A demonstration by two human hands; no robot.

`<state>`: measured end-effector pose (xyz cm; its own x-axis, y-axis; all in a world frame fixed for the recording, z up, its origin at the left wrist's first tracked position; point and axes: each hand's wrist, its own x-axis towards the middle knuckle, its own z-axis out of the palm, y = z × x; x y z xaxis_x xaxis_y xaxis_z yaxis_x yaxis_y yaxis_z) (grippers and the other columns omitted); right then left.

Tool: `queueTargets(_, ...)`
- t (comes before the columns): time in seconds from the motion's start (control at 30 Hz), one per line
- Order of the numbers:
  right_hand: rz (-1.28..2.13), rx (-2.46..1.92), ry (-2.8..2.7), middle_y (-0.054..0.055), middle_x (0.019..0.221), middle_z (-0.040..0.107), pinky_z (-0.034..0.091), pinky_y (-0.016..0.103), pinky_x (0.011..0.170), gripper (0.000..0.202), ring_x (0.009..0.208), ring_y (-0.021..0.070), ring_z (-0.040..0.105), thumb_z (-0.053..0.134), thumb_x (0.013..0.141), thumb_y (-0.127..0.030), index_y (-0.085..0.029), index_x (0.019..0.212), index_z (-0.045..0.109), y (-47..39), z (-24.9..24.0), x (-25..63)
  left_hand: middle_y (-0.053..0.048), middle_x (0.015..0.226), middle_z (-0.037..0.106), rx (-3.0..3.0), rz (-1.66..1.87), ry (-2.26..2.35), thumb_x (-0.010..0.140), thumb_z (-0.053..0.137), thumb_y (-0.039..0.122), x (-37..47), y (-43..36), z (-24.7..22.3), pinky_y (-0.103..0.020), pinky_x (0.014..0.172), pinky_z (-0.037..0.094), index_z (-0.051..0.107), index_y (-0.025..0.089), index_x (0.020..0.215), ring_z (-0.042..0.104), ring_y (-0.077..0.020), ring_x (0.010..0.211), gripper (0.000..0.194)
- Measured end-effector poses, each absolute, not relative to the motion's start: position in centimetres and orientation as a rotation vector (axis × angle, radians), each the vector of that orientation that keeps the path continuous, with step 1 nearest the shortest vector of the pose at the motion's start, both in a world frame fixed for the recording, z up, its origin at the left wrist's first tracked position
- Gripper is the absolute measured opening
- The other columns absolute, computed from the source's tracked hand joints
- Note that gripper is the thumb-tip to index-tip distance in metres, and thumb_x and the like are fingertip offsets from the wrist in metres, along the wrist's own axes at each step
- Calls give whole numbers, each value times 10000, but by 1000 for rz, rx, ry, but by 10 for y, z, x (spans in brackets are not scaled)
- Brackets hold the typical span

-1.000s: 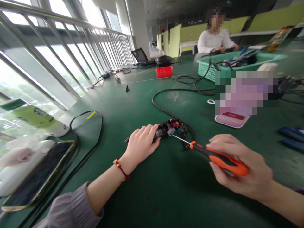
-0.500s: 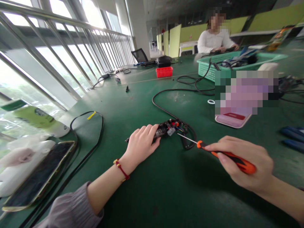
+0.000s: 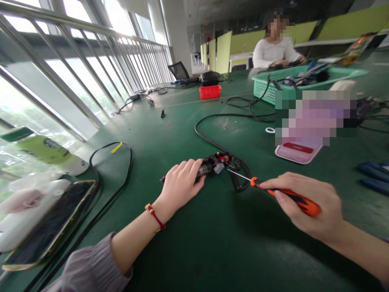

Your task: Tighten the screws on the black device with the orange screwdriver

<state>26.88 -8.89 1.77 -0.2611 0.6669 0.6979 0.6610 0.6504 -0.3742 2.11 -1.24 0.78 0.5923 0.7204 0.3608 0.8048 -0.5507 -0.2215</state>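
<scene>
My left hand (image 3: 182,182) is wrapped over the body of an opened black corded power tool (image 3: 207,166) lying on the green table. A thin dark tip pokes out on the hand's left side. On its right, red, orange and grey parts and coloured wires lie exposed. My right hand (image 3: 316,202) grips a screwdriver (image 3: 308,206) with an orange and black handle. Its thin shaft points left, the tip close by the exposed wires; whether it touches anything I cannot tell. A black cord (image 3: 209,142) loops around behind the tool.
A green basket (image 3: 264,89) of tools and a red tray (image 3: 210,92) stand farther back. A pink-screened phone (image 3: 294,152) and blue handles (image 3: 375,174) lie to the right. On the left are a dark phone (image 3: 51,227), a bottle and a cable. A person sits opposite.
My right hand has moved slightly left with the screwdriver, bringing the shaft a little closer to the tool. My left hand and the tool have stayed put.
</scene>
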Motion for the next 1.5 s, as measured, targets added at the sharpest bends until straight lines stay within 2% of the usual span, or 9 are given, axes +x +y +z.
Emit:
queueTargets(0.3,14,-1017,-1955,-19,644,645,457,303,465,239,520,149,587,488,760,-83,-265,879,586,-89,17,269,-42,909,606,-2465,-326,-1244,859,426,324,21,-13,8,-303,666,429,455,175,1121,574,-181,781,303)
queueTargets(0.77,-46,-1051,-1973,-13,660,651,445,268,464,188,507,122,574,481,776,-113,-233,876,586,-88,17,269,-43,912,607,-2477,-326,-1247,862,421,325,21,-12,8,-303,672,437,457,172,1118,571,-180,782,301)
queueTargets(0.87,-87,-1067,-1958,-6,719,651,470,260,497,188,553,125,595,519,759,-144,-228,921,567,-88,15,269,-46,923,608,-2487,-330,-1250,861,422,325,20,-12,8,-307,678,438,452,171,1126,573,-182,794,308)
queueTargets(0.97,-135,-1067,-1846,20,799,629,497,275,550,283,633,151,609,574,708,-150,-218,980,535,-88,12,269,-48,941,607,-2513,-339,-1253,861,423,321,19,-11,8,-312,680,440,448,164,1134,572,-183,802,316)
queueTargets(1.13,-8,-1052,-1796,55,875,587,507,297,593,362,756,191,608,551,692,-117,-213,1038,504,-88,10,269,-50,955,605,-2559,-364,-1264,858,427,327,17,-10,10,-308,667,442,456,168,1136,571,-179,814,321)
queueTargets(1.23,56,-1064,-1793,42,817,571,495,282,555,342,678,169,593,490,752,-188,-197,1094,485,-88,11,270,-43,945,605,-2574,-368,-1283,864,419,332,16,-9,11,-304,670,445,462,174,1139,571,-177,814,321)
queueTargets(1.33,105,-1074,-1863,21,733,584,480,256,514,242,607,146,587,438,809,-217,-202,1036,521,-88,13,269,-36,941,605,-2598,-376,-1295,864,421,333,16,-8,12,-302,689,453,462,177,1148,573,-175,822,326)
queueTargets(1.43,68,-1096,-1859,3,693,600,472,236,478,187,582,138,598,478,796,-175,-219,967,541,-88,15,267,-39,944,605,-2619,-394,-1301,858,432,331,15,-8,12,-296,702,458,466,179,1151,576,-171,833,332)
queueTargets(1.5,5,-1081,-1794,-1,702,595,484,240,482,230,584,141,599,522,758,-152,-226,976,537,-88,14,265,-43,940,607,-2622,-397,-1295,856,433,331,15,-8,12,-295,703,460,470,180,1150,578,-171,832,332)
